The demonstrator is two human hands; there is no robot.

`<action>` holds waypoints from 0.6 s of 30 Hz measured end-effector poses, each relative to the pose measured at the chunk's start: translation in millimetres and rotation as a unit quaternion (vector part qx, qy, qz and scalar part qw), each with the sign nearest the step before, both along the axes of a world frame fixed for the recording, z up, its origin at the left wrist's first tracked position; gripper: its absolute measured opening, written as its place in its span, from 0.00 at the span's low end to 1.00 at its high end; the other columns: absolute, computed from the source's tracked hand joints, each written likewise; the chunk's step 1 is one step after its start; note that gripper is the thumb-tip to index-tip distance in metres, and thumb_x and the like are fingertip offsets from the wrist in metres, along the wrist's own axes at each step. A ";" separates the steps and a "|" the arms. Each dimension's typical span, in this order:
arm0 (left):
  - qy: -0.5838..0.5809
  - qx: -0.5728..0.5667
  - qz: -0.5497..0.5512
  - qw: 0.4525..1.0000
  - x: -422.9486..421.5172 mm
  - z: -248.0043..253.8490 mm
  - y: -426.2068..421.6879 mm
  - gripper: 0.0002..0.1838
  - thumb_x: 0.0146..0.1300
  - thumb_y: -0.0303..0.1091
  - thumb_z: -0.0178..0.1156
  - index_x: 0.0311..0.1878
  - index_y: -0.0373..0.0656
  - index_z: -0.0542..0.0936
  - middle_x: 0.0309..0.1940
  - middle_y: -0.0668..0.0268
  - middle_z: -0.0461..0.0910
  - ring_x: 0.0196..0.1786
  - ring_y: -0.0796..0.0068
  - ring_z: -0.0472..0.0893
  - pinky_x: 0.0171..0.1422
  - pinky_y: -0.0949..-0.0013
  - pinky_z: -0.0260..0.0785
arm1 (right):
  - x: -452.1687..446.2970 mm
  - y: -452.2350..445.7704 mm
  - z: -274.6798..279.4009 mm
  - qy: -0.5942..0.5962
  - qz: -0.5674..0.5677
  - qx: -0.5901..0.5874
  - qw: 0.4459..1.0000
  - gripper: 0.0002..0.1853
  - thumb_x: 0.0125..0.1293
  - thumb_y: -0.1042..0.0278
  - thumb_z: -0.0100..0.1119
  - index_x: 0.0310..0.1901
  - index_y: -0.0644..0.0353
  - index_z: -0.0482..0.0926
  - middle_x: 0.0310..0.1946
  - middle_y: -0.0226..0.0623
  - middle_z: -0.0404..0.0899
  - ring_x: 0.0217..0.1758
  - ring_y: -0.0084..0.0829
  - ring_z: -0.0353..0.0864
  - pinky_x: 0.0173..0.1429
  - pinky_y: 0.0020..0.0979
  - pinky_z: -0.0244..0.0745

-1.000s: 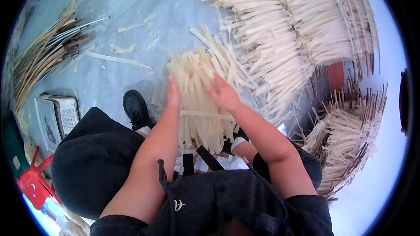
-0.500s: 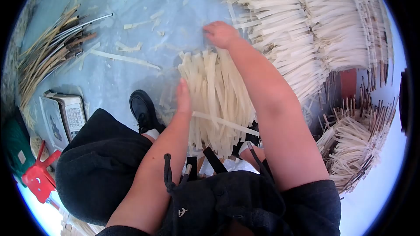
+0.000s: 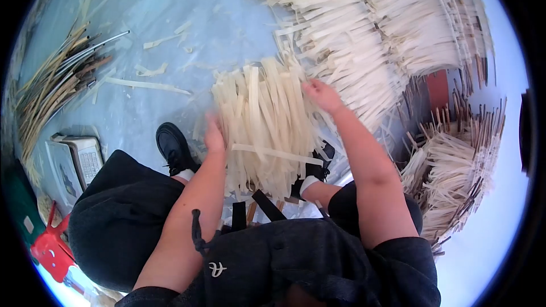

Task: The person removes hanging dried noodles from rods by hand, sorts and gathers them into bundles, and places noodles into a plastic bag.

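Note:
A thick bundle of pale, flat strips (image 3: 264, 119) lies between my legs, its strips running roughly away from me. One loose strip (image 3: 278, 154) crosses on top of it. My left hand (image 3: 214, 135) is at the bundle's left side, fingers stretched out and slightly blurred. On the opposite side, near the far right edge, my right hand (image 3: 323, 96) has its fingers extended toward the strips; whether the fingertips touch them I cannot tell. Some strip ends (image 3: 287, 48) stick out beyond the far end of the bundle.
Rows of pale strips (image 3: 352, 28) cover the floor at the upper right, and a stick-edged stack (image 3: 449, 165) stands below them. Thin sticks and rods (image 3: 62, 77) lie at left, near a keypad device (image 3: 86, 159) and a red stool (image 3: 54, 250). My shoe (image 3: 175, 148) is beside the bundle.
My right hand has come back from beyond the bundle's far end to its right side. My left hand stays along the left side. The whole view has shifted slightly.

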State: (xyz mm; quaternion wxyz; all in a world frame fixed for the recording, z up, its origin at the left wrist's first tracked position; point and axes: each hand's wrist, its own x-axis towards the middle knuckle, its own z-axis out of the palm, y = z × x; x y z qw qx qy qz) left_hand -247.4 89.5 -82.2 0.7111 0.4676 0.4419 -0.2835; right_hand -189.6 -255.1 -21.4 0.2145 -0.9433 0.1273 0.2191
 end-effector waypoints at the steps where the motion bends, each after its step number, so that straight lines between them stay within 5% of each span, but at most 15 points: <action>1: 0.000 0.000 -0.005 1.000 -9.1 -15.9 5.1 0.42 0.70 0.66 0.36 0.70 0.37 0.65 0.67 0.58 0.68 0.66 0.64 0.70 0.70 0.63 0.59 | -21.3 6.5 -17.6 -0.039 0.058 -0.041 0.997 0.32 0.67 0.39 0.46 0.59 0.59 0.74 0.49 0.51 0.80 0.55 0.51 0.78 0.61 0.43 0.70; 3: -0.012 0.017 -0.003 1.000 -24.6 -59.1 7.3 0.43 0.69 0.70 0.34 0.70 0.41 0.65 0.66 0.61 0.70 0.66 0.63 0.70 0.71 0.62 0.58 | -37.9 41.3 -29.7 -0.053 0.027 -0.040 0.997 0.31 0.68 0.40 0.43 0.57 0.59 0.75 0.48 0.53 0.79 0.53 0.52 0.77 0.61 0.46 0.70; 7: -0.051 0.063 0.014 0.997 0.2 17.0 -34.4 0.42 0.70 0.69 0.32 0.73 0.43 0.60 0.70 0.62 0.64 0.70 0.62 0.65 0.74 0.61 0.55 | -20.9 121.4 3.0 0.021 -0.069 0.027 0.997 0.31 0.69 0.39 0.40 0.51 0.62 0.77 0.49 0.56 0.78 0.53 0.53 0.77 0.59 0.47 0.70; 10: -0.040 -0.081 0.104 0.990 18.8 27.1 -32.5 0.41 0.71 0.67 0.31 0.75 0.46 0.56 0.73 0.62 0.59 0.73 0.61 0.61 0.75 0.61 0.53 | 7.3 139.1 13.4 0.015 -0.065 0.097 0.993 0.32 0.69 0.38 0.39 0.48 0.63 0.79 0.48 0.56 0.79 0.52 0.53 0.77 0.59 0.47 0.70; 13: -0.066 -0.083 0.166 0.980 45.1 17.7 -27.5 0.39 0.72 0.67 0.30 0.74 0.47 0.57 0.73 0.62 0.60 0.73 0.61 0.62 0.75 0.60 0.53 | 47.9 137.0 8.7 0.016 -0.051 0.140 0.989 0.33 0.68 0.37 0.39 0.46 0.64 0.80 0.44 0.56 0.80 0.51 0.52 0.79 0.58 0.47 0.71; 15: -0.059 -0.047 0.203 0.976 63.2 23.6 -21.5 0.37 0.73 0.63 0.33 0.70 0.42 0.65 0.66 0.61 0.70 0.66 0.62 0.70 0.71 0.63 0.59 | 70.8 135.2 7.9 0.029 -0.034 0.142 0.989 0.34 0.68 0.36 0.40 0.45 0.64 0.81 0.42 0.56 0.81 0.49 0.52 0.79 0.57 0.46 0.72; 17: -0.054 -0.012 0.203 0.978 69.2 9.6 -18.0 0.36 0.73 0.62 0.34 0.68 0.40 0.67 0.64 0.61 0.71 0.65 0.62 0.72 0.69 0.63 0.61 | 95.8 130.4 19.3 0.041 0.076 -0.064 0.994 0.34 0.68 0.36 0.40 0.43 0.64 0.82 0.45 0.55 0.80 0.50 0.49 0.80 0.56 0.46 0.73; 18: -0.045 0.020 0.200 0.979 69.6 3.6 -16.5 0.35 0.74 0.61 0.35 0.67 0.39 0.68 0.63 0.60 0.73 0.63 0.62 0.73 0.68 0.63 0.62 | 113.7 129.3 32.7 0.044 0.080 -0.062 0.994 0.34 0.68 0.36 0.40 0.43 0.64 0.82 0.45 0.55 0.80 0.50 0.49 0.80 0.56 0.46 0.73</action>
